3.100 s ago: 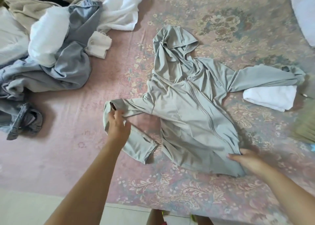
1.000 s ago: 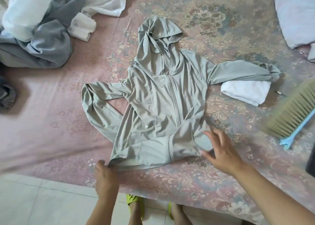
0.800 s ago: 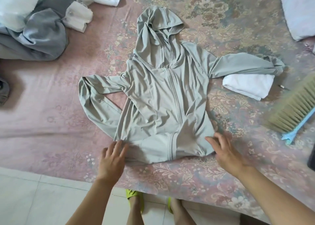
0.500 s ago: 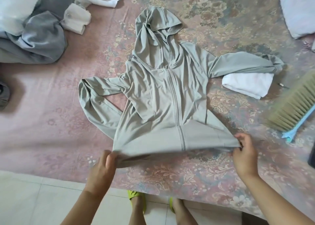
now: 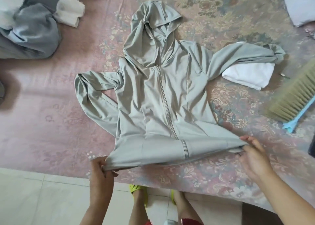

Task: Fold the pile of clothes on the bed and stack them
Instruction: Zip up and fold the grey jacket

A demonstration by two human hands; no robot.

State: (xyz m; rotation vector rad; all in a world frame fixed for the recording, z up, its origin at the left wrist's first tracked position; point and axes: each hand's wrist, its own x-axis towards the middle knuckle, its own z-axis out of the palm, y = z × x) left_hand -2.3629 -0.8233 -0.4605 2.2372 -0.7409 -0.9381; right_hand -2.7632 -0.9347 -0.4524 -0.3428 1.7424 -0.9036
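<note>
Both hands pinch hoodie (image 5: 163,105) hem | right (image 5: 254,156) fingertips seemingly tucked under | left (image 5: 100,170)

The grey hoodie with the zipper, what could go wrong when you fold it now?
The hoodie has one sleeve lying on a folded white cloth; pulling the hem could drag that cloth askew. The other sleeve is doubled over and may fold in lumpy. The left hand and right hand grip the hem near the bed edge, so it might slip off.
</note>
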